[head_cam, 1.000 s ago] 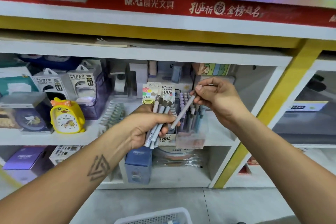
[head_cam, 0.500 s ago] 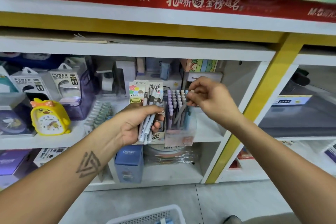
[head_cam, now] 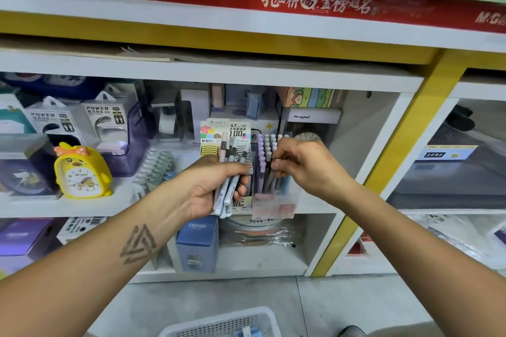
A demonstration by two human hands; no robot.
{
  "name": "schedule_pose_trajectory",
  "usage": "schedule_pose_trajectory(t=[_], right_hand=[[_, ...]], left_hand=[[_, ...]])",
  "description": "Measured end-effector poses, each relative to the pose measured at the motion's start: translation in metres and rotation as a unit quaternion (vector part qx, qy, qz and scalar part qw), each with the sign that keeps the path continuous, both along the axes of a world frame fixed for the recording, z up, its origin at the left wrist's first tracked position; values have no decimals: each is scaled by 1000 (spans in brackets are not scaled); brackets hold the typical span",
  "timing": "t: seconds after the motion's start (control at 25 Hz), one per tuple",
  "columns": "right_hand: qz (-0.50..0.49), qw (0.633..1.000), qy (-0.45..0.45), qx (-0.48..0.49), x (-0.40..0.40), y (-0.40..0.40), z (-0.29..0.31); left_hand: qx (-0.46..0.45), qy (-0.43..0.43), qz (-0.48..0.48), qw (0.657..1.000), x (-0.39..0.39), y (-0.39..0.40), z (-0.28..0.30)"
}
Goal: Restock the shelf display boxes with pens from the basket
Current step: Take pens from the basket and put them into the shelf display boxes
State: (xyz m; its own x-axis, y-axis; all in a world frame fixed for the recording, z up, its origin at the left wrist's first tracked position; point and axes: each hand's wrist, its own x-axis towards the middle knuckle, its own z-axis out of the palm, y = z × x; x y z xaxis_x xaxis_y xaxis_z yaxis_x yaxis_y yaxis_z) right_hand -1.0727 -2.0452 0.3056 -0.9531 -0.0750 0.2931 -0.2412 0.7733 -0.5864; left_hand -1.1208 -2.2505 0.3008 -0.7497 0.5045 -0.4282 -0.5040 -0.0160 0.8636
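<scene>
From the head camera: the left hand [head_cam: 210, 189] grips a bundle of pens [head_cam: 228, 172], caps up, before a shelf. Just to its right, the right hand [head_cam: 304, 167] pinches one grey pen [head_cam: 269, 179] standing among others in the clear display box [head_cam: 273, 204]. Below both hands, the white basket [head_cam: 227, 323] sits on the floor.

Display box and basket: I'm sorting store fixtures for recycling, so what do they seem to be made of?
The display box looks like clear, glossy plastic: the pens inside show through its front wall. The basket looks like white moulded plastic, matte, with a grid of small holes in its wall. Neither can be confirmed by sight alone.
</scene>
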Motion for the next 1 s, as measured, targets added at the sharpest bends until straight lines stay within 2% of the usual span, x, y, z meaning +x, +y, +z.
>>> schedule_pose_trajectory(t=[0.12,0.28,0.36,0.44,0.52,0.6,0.68,0.8,1.0], right_hand=[[13,1000,-4,-3,-2,-2,-1],[-12,985,66,158,-7,-4,-4],[-64,979,26,191,-8,-2,-6],[-75,980,-17,182,-9,-2,-5],[-75,991,-7,114,-8,-4,-2],[-113,993,25,-9,-9,-5,5],[-123,984,-9,-129,-10,-9,10],[-76,953,-93,-278,-8,-21,11],[-46,893,-100,-437,-12,-25,14]], left_hand=[[1,8,2,1000,-1,-1,-1],[5,24,8,1000,-1,-5,-1],[7,26,6,1000,-1,-6,-1],[9,22,0,1000,-1,-6,-2],[13,21,-10,1000,0,-7,-2],[23,25,-23,999,1,-8,-1],[37,25,-36,998,4,-7,0],[59,26,-47,997,7,-4,1],[74,20,-56,995,9,-5,4]])
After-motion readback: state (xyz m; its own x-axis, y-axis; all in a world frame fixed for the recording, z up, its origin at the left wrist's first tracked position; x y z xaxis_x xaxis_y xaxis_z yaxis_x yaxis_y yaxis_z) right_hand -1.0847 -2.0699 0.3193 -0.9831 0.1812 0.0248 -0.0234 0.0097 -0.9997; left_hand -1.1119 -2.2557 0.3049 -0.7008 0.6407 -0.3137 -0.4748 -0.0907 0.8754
